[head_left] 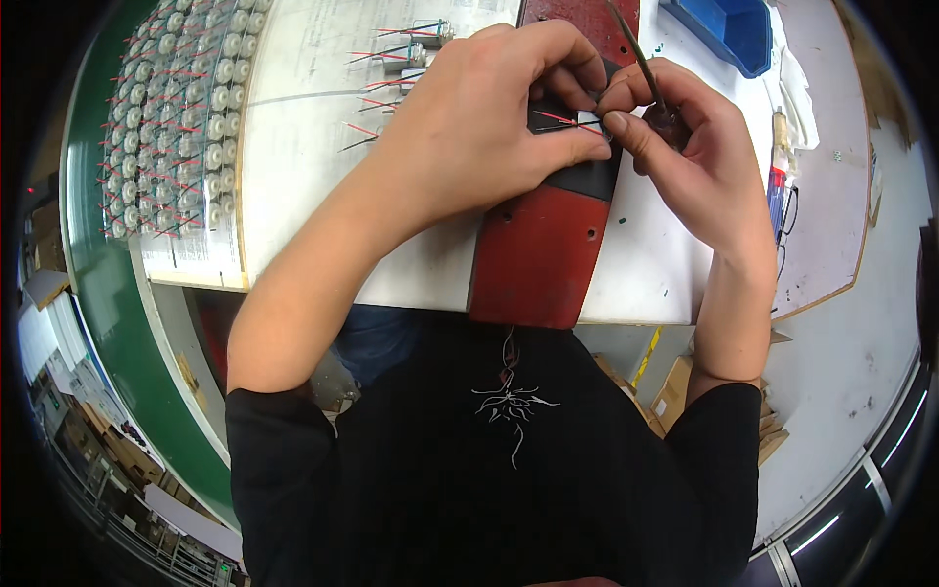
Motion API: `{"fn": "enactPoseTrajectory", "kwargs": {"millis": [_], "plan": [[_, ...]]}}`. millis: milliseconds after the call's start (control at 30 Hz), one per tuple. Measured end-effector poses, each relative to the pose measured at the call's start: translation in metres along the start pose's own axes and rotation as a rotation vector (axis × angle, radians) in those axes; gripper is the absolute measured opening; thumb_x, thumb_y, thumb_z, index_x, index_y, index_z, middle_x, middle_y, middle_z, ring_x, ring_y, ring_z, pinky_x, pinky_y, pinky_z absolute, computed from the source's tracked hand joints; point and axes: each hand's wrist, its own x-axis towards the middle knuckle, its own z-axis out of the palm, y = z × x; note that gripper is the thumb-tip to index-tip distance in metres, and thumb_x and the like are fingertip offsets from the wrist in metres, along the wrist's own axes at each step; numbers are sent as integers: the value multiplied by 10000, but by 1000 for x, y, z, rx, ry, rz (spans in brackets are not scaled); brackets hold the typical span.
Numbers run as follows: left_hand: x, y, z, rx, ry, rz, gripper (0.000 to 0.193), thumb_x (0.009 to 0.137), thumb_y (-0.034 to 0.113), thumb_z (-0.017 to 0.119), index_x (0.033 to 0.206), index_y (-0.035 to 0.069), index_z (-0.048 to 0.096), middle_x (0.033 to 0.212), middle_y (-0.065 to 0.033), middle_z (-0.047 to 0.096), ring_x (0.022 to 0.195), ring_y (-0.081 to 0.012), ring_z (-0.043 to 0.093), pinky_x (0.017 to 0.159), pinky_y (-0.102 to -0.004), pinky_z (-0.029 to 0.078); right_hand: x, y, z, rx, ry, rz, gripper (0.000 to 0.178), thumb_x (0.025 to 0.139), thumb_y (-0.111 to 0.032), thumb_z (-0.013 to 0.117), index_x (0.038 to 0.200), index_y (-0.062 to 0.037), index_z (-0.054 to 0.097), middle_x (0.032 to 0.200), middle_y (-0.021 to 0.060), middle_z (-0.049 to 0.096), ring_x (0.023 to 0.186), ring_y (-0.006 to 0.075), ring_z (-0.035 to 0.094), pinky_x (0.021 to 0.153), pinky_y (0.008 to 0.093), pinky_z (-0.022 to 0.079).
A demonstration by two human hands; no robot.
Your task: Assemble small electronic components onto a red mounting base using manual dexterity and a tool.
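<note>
My left hand (pixel 489 117) is closed round a small wired part (pixel 588 125) with a white face and red and black wires, over the black pad of a red block (pixel 536 256). Thumb and fingers hide most of this part. Close against it on the right, my right hand (pixel 690 147) pinches at its edge with thumb and forefinger. That hand also keeps a thin dark tool (pixel 638 49) tucked in its palm, its long end pointing up and away. Left of my left hand lie several small metal motors (pixel 403 61) with red and black leads.
Rows of white-ended wired parts (pixel 176 117) in clear trays fill the left side. A blue bin (pixel 729 31) stands at the far right, above a white cloth (pixel 797 93). Near the table's right edge lie a red-and-blue handled tool (pixel 777 201) and glasses (pixel 789 217).
</note>
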Motion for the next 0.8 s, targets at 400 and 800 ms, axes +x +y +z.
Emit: {"fn": "enactPoseTrajectory", "kwargs": {"millis": [400, 800], "plan": [[-1, 1, 9, 44, 65, 31, 250, 780, 151, 792, 1004, 58, 730, 900, -87, 757, 850, -267, 702, 818, -367, 554, 2, 9, -7, -1, -46, -10, 171, 966, -34, 705, 1126, 6, 657, 960, 0, 676, 758, 35, 583, 627, 188, 462], [0, 1, 2, 194, -13, 104, 210, 788, 165, 847, 987, 99, 839, 906, -68, 769, 856, -207, 701, 764, -321, 564, -15, 4, -36, -384, -102, -207, 102, 999, -96, 655, 977, 3, 671, 816, 90, 637, 704, 181, 608, 636, 297, 478]]}}
